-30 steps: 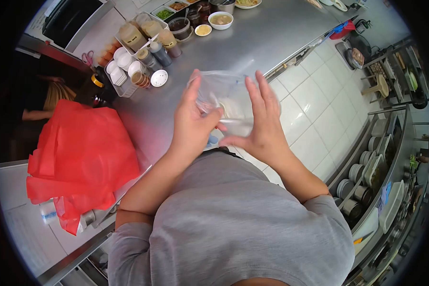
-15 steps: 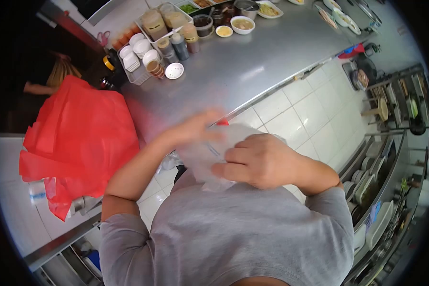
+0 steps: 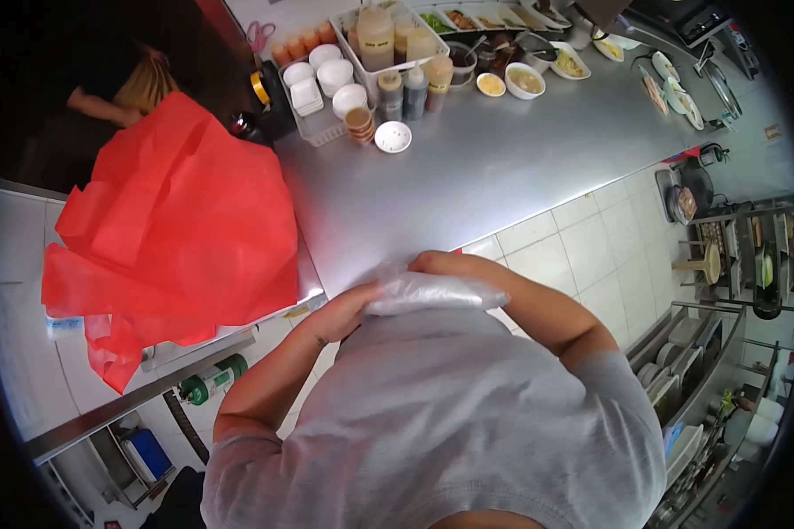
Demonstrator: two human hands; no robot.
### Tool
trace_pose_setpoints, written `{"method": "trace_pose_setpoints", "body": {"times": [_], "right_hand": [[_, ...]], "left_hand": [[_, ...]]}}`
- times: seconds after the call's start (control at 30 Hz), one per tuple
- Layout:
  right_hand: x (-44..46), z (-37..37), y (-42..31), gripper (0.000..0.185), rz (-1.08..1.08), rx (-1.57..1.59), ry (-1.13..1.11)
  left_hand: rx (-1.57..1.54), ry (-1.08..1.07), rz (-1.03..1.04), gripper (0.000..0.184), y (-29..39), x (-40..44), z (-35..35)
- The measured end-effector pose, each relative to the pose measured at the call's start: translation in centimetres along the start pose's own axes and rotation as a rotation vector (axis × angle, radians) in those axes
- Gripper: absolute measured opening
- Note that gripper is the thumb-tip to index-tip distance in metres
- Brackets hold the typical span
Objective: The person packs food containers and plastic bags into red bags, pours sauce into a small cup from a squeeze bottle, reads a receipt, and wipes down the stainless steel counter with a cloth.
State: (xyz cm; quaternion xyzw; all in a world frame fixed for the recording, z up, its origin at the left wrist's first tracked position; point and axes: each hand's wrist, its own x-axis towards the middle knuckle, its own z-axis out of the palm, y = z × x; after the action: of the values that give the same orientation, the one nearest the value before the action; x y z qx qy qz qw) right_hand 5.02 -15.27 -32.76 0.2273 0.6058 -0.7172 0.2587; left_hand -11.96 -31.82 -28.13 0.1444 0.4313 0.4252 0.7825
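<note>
Dark lettering seen on pale squeeze bottle (image 3: 376, 40) in white basket (image 3: 344, 46), too small to be read; no other text made out.

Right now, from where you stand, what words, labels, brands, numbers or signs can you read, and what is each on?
None reads clearly enough to quote.
Large tan squeeze bottle: dark print, too small and blurred.
Smaller brown-filled squeeze bottle: yellowish label, too small.
Green cylinder: white marking, too blurred.
White object with blue marking, partly hidden by the red fabric-like bag: too blurred.
</note>
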Motion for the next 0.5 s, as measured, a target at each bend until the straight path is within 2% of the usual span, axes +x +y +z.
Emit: {"method": "trace_pose_setpoints", "body": {"times": [0.03,0.1,0.2,0.23,0.3,0.33,0.37,0.43,0.47,0.5], "right_hand": [[-0.2,0.3,-1.0,0.023,0.047,0.112,-0.054],[-0.6,1.4,-3.5,0.027,-0.045,0.154,-0.067],[-2.0,2.9,-8.3,0.034,-0.380,-0.080,0.163],[-2.5,3.1,-9.5,0.036,-0.465,-0.157,0.243],[-2.0,2.5,-9.9,0.041,-0.555,-0.164,0.276],[-0.4,1.3,-8.3,0.042,-0.573,-0.048,0.152],[1.2,0.1,-6.8,0.043,-0.575,0.068,0.029],[2.4,-1.5,-6.4,0.045,-0.267,0.650,-0.384],[2.9,-2.3,-6.2,0.046,-0.073,0.932,-0.586],[3.3,-3.2,-6.0,0.048,-0.033,1.010,-0.717]], "left_hand": [[0.118,-0.021,0.077,0.055,0.3,-0.4,-0.5],[0.352,-0.063,0.233,0.059,0.8,-0.8,-1.4],[0.713,0.314,0.262,0.050,2.6,-0.5,0.6],[0.655,0.357,0.443,0.042,2.4,0.6,0.1],[0.082,0.399,0.436,0.036,3.9,2.4,0.0],[-0.201,0.413,0.437,0.033,5.1,2.9,0.2],[-0.223,0.466,0.430,0.029,6.3,3.1,0.2],[-0.280,0.576,0.425,0.022,8.2,3.5,0.2],[-0.258,0.666,0.544,0.021,8.1,4.2,0.4],[-0.232,0.761,0.659,0.020,7.6,5.3,0.8]]}}
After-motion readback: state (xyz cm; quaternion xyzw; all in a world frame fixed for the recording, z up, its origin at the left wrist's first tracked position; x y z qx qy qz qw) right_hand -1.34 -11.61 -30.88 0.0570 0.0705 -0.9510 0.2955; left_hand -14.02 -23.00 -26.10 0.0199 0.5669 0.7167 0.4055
